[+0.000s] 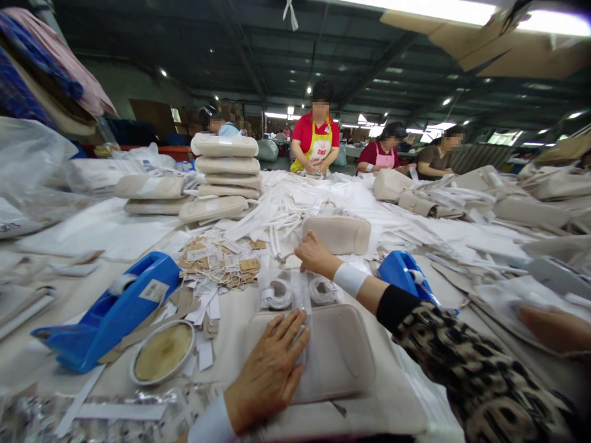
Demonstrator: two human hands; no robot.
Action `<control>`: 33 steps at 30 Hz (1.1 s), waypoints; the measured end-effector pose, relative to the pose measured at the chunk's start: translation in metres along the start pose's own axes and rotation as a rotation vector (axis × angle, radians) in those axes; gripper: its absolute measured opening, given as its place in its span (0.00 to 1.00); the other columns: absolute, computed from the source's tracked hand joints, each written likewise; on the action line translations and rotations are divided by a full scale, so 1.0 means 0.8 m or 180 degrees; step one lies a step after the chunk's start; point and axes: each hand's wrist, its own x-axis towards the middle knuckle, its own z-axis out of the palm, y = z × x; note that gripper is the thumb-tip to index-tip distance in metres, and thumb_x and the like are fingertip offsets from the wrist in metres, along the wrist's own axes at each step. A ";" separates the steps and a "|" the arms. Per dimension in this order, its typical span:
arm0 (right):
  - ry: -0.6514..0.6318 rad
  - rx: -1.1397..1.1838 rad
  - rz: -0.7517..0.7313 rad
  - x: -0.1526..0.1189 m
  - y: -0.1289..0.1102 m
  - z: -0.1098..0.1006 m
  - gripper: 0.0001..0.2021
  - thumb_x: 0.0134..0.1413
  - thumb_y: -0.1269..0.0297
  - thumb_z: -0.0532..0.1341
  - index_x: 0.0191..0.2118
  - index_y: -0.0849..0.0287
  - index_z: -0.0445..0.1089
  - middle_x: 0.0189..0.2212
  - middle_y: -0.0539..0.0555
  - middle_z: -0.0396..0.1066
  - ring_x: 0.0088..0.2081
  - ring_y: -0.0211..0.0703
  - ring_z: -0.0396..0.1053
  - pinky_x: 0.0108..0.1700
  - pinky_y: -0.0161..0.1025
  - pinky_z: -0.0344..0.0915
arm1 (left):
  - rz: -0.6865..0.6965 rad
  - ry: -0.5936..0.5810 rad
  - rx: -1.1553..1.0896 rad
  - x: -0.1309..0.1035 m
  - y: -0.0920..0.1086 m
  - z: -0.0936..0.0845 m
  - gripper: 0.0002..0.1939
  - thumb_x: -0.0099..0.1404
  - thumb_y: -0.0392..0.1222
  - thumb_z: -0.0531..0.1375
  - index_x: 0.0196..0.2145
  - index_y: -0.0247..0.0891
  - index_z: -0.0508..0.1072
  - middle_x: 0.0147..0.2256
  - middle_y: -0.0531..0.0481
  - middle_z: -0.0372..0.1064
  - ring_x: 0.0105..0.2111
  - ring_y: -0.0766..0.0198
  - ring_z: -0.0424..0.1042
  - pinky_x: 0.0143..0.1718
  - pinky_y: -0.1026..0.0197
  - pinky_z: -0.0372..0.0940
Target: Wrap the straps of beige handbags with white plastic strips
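Observation:
My left hand (272, 363) lies flat, fingers stretched, on the left part of a beige bag (344, 351) lying just in front of me. A translucent strip (302, 289) runs up from the bag between two coiled straps (280, 294) wrapped in clear plastic. Farther out, my right hand (316, 253) has its fingers curled in a pinch at the strip's far end, by the lower left corner of a second beige bag (339, 235). What the pinch holds, if anything, is too small to make out.
Blue tape dispensers (124, 314) (406, 274) stand on both sides. Left of centre lie paper tags (221, 261) with strings and a round tin (164, 352). Stacked beige bags (226, 165) rise behind. A co-worker's hand (549, 329) shows at right; several people work across the table.

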 end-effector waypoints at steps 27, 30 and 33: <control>0.1755 0.3605 0.3623 -0.358 0.155 -0.013 0.12 0.26 0.63 0.68 0.26 0.61 0.74 0.17 0.51 0.71 0.24 0.43 0.67 0.30 0.39 0.62 | 0.0643 0.0775 0.1104 0.008 -0.019 0.015 0.29 0.66 0.41 0.55 0.64 0.39 0.58 0.67 0.44 0.47 0.66 0.54 0.50 0.62 0.54 0.51; 0.1903 0.3706 0.3609 -0.360 0.154 -0.015 0.12 0.26 0.64 0.68 0.26 0.60 0.74 0.19 0.51 0.72 0.25 0.43 0.68 0.30 0.39 0.62 | 0.0693 0.0821 0.1088 0.009 -0.023 0.019 0.29 0.66 0.42 0.56 0.63 0.40 0.59 0.67 0.45 0.49 0.65 0.54 0.52 0.61 0.55 0.52; 0.2115 0.3769 0.3605 -0.368 0.150 -0.018 0.15 0.27 0.61 0.67 0.29 0.60 0.74 0.22 0.52 0.73 0.28 0.44 0.68 0.33 0.39 0.63 | 0.0747 0.0838 0.1124 0.009 -0.028 0.023 0.29 0.66 0.44 0.56 0.64 0.40 0.59 0.67 0.45 0.48 0.65 0.54 0.51 0.61 0.55 0.51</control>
